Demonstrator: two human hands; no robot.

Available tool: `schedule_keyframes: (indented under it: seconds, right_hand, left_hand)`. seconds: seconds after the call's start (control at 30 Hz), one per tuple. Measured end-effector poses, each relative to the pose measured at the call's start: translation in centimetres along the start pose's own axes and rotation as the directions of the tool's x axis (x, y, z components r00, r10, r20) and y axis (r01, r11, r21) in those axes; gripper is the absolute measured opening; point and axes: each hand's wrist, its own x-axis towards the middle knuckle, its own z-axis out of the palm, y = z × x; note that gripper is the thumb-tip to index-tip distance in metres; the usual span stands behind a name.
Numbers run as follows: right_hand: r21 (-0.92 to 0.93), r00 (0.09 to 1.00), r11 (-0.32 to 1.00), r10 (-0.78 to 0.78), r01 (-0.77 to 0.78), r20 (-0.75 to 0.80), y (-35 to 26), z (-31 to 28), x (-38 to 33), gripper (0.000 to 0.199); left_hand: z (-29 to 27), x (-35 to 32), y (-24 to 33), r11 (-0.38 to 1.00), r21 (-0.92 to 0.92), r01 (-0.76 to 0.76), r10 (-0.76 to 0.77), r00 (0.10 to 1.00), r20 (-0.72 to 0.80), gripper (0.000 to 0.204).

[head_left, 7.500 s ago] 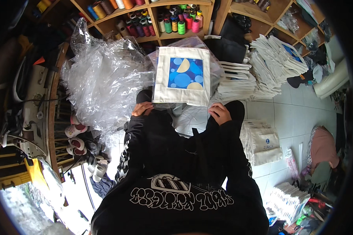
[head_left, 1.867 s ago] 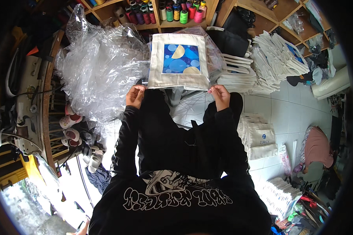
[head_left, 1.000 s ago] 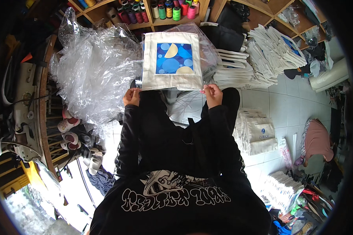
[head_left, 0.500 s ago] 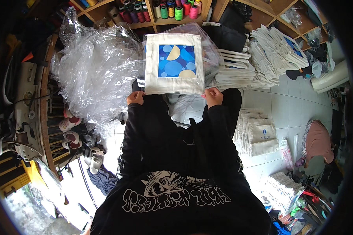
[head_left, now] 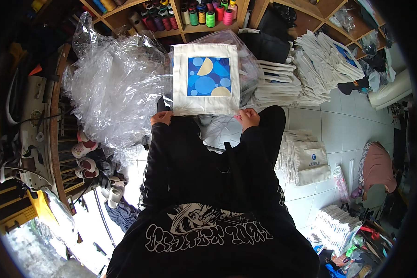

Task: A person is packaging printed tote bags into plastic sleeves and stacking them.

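A cream canvas bag (head_left: 206, 104) with a blue square print of circles and beige half-circles lies flat in front of me. My left hand (head_left: 161, 118) pinches its near left corner. At the near right corner, the fingers of my right hand (head_left: 249, 118) are closed on the edge. Clear plastic (head_left: 251, 69) shows behind the bag and past its right side; whether the bag is inside a plastic sleeve I cannot tell. A large heap of crumpled clear plastic (head_left: 116, 88) sits just left of the bag.
Stacks of cream bags (head_left: 278, 85) stand to the right, with another pile (head_left: 306, 160) on the tiled floor. Thread spools (head_left: 211, 17) fill a wooden shelf (head_left: 204, 28) ahead. A sewing machine (head_left: 34, 139) is at left. Another person (head_left: 377, 169) bends at far right.
The bag has shifted slightly toward me, and my right hand has moved a little to the left. Both hands keep hold of the near corners.
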Motion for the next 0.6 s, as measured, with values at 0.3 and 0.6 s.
schedule_keyframes:
  seconds: [0.3, 0.6]
  right_hand:
    - [0.186, 0.993, 0.975, 0.109, -0.117, 0.052, 0.0, -0.3, -0.7, 0.015]
    - [0.288, 0.96, 0.925, 0.194, -0.247, 0.202, 0.2, -1.3, -0.2, 0.013]
  left_hand:
    - [-0.4, 1.2, -0.6, 1.0, -0.004, 0.015, -0.014, 0.989, 0.147, 0.019]
    - [-0.7, 2.1, -0.8, 0.975, -0.149, 0.162, -0.127, 0.967, 0.221, 0.016]
